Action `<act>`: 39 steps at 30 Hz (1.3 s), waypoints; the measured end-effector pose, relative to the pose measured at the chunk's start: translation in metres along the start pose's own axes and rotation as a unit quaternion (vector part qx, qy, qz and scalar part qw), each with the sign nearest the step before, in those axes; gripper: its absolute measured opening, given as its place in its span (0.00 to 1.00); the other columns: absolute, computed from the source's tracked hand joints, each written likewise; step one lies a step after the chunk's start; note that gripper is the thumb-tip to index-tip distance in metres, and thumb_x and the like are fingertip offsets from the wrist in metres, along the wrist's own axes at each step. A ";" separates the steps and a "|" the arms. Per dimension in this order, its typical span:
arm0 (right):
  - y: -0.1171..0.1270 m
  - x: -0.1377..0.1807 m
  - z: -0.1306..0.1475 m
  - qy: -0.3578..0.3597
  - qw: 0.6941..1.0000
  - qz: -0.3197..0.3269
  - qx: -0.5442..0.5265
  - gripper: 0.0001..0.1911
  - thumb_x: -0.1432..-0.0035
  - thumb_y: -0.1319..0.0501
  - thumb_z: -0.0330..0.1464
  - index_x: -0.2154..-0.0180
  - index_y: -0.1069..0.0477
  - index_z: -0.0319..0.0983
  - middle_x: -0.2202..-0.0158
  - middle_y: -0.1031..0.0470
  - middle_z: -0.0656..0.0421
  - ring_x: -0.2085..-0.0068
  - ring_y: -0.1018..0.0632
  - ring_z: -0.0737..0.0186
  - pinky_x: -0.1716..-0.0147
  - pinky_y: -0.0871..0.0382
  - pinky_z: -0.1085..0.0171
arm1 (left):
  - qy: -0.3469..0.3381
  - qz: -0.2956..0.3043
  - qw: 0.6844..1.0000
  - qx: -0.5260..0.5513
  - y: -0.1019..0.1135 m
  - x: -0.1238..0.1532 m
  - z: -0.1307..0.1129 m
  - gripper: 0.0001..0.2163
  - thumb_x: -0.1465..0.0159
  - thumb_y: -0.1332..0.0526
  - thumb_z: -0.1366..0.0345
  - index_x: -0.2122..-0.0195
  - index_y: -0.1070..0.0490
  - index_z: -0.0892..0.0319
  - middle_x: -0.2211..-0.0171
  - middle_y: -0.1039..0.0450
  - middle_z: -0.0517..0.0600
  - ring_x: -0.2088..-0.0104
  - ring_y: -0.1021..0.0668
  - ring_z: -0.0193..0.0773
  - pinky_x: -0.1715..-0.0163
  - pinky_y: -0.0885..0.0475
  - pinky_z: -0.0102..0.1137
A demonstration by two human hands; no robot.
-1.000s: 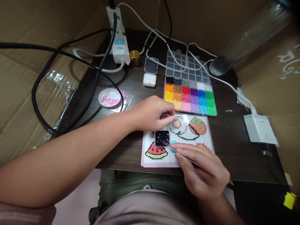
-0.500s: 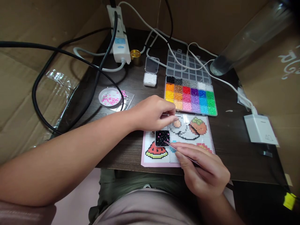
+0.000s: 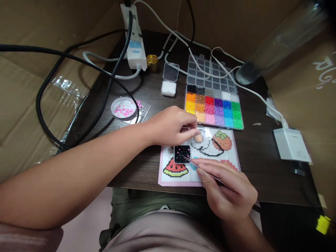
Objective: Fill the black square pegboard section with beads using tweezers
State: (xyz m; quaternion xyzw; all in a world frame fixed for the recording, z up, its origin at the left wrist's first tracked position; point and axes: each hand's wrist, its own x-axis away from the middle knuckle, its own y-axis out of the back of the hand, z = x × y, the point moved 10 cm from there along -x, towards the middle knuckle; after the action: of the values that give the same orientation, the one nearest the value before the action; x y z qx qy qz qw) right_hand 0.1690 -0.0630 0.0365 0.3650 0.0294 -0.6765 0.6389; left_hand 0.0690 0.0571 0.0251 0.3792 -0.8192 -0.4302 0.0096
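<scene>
My right hand point(image 3: 228, 185) pinches a pair of thin tweezers point(image 3: 207, 172), their tips among the beads in a small square box point(image 3: 182, 154). That box holds black beads with several pink ones and stands on a pattern sheet point(image 3: 168, 180) with pixel pictures. A clear pegboard point(image 3: 231, 140) lies over part of the sheet, and a curved line of black beads point(image 3: 213, 154) shows there. Behind the small box, my left hand point(image 3: 174, 126) rests over the sheet's upper edge with curled fingers. Whatever its fingertips hold or press is hidden.
A sectioned bead case point(image 3: 214, 108) with its lid open lies behind the sheet. To the left are a white dish point(image 3: 123, 107) of pink and white beads and a small pegboard point(image 3: 143, 111). White beads fill a small box point(image 3: 168, 88). Black cables point(image 3: 112, 78) loop over the left side.
Both hands stay almost where they were. The tweezers' tips remain in the box of black beads; the view has shifted very slightly.
</scene>
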 end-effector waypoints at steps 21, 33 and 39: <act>-0.002 -0.003 0.000 -0.001 1.000 0.009 -0.013 0.15 0.46 0.35 0.17 0.59 0.20 0.39 0.62 0.15 0.56 0.62 0.14 0.58 0.63 0.16 0.62 | -0.002 -0.002 1.000 -0.003 -0.001 0.000 0.000 0.09 0.37 0.39 0.63 0.72 0.25 0.60 0.78 0.26 0.46 0.78 0.30 0.29 0.74 0.40 0.27; 0.045 0.000 -0.019 -0.080 0.992 -0.097 0.014 0.13 0.46 0.33 0.19 0.63 0.19 0.41 0.60 0.15 0.57 0.64 0.15 0.58 0.66 0.17 0.60 | 0.002 0.011 1.000 -0.017 0.000 0.000 0.002 0.08 0.36 0.39 0.64 0.69 0.24 0.61 0.76 0.25 0.46 0.77 0.29 0.28 0.74 0.40 0.26; 0.053 -0.002 -0.047 -0.127 0.981 -0.137 0.060 0.12 0.45 0.32 0.23 0.61 0.18 0.45 0.63 0.15 0.60 0.63 0.15 0.58 0.62 0.19 0.59 | 0.001 0.013 1.000 -0.018 0.000 -0.001 0.002 0.09 0.36 0.39 0.63 0.70 0.24 0.61 0.77 0.26 0.45 0.78 0.30 0.28 0.75 0.41 0.26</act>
State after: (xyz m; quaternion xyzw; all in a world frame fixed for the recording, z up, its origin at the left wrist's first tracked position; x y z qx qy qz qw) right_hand 0.2367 -0.0469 0.0262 0.3063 -0.0425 -0.7988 0.5161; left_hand 0.0689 0.0591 0.0237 0.3688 -0.8160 -0.4446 0.0227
